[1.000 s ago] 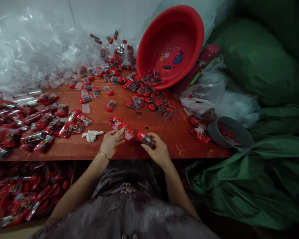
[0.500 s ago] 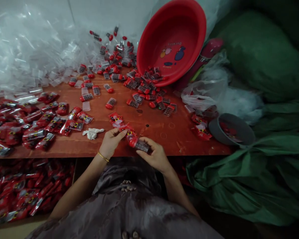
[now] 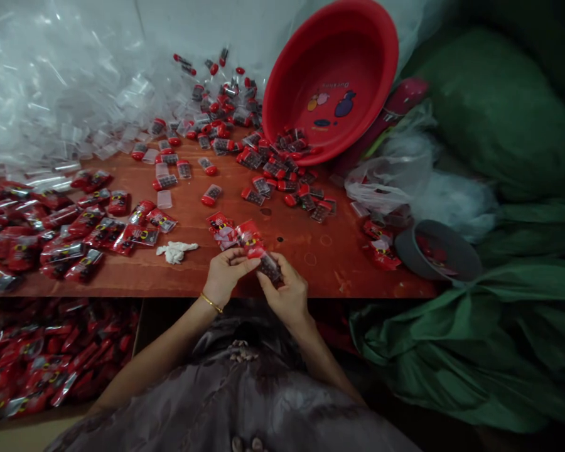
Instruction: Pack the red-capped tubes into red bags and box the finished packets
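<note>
Between my hands is a small clear container (image 3: 269, 266) with dark contents, its red end up against a red printed wrapper (image 3: 248, 235). My right hand (image 3: 286, 290) is closed round the container's lower part. With thumb and fingers pinched, my left hand (image 3: 226, 275) grips the wrapper's lower left edge. Just behind them, more red printed wrappers (image 3: 222, 230) lie on the reddish table (image 3: 282, 279). A crumpled white piece (image 3: 176, 252) rests left of my left hand.
Wrapped red packets (image 3: 23, 251) pile up at left, with more in a box (image 3: 136, 333) below. Loose containers (image 3: 273, 166) spread before a tilted red basin (image 3: 332, 75). Clear plastic sleeves (image 3: 66, 81) heap at back left. A grey bowl (image 3: 435, 251) and green cloth (image 3: 452, 351) are right.
The wrapper and container are now in line and more upright, the wrapper's lower end over the red end. My left hand has moved right, closer to my right hand.
</note>
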`<state>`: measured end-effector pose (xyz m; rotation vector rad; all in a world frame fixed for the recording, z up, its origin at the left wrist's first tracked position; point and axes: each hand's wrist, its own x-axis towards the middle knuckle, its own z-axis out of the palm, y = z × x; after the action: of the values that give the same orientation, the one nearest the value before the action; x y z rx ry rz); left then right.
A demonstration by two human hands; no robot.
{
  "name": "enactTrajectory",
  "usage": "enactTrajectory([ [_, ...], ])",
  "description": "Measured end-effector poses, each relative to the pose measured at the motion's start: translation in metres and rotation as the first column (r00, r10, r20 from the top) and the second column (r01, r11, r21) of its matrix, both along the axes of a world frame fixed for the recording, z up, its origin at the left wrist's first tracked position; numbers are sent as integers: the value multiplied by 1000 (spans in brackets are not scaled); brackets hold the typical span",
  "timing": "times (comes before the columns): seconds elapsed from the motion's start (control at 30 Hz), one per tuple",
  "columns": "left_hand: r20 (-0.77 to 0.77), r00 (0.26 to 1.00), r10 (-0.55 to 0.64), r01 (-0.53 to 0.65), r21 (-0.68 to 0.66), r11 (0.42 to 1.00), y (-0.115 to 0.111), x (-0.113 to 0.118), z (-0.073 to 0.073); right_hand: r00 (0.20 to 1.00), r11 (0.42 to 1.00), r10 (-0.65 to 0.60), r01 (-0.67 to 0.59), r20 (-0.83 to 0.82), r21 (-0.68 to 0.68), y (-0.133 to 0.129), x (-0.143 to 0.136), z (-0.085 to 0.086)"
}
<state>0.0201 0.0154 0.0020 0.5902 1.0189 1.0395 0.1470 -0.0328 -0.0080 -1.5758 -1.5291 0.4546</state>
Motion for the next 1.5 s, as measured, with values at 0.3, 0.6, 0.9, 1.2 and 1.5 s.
enactTrajectory([
  [0.3, -80, 997, -17, 26, 118, 993, 7, -8, -2, 994, 997, 64, -61, -89, 37, 4, -5, -2],
  [0.6, -348, 933, 93, 28, 326, 945, 0, -7, 4, 971, 993, 114, -113, -212, 17, 6, -1, -8],
  [0.9, -446, 889, 102, 73, 358, 931, 5, -4, 0, 986, 995, 80, -69, -145, 75, 6, -3, -4],
  [1.2, -482, 849, 216, 85, 528, 845, -10, -8, 1, 992, 986, 84, -70, -89, 151, 6, -7, 2],
  [1.5, -171, 985, 37, 23, 336, 942, 9, -6, 15, 999, 969, 53, -49, -6, 242, 1, -5, 0],
])
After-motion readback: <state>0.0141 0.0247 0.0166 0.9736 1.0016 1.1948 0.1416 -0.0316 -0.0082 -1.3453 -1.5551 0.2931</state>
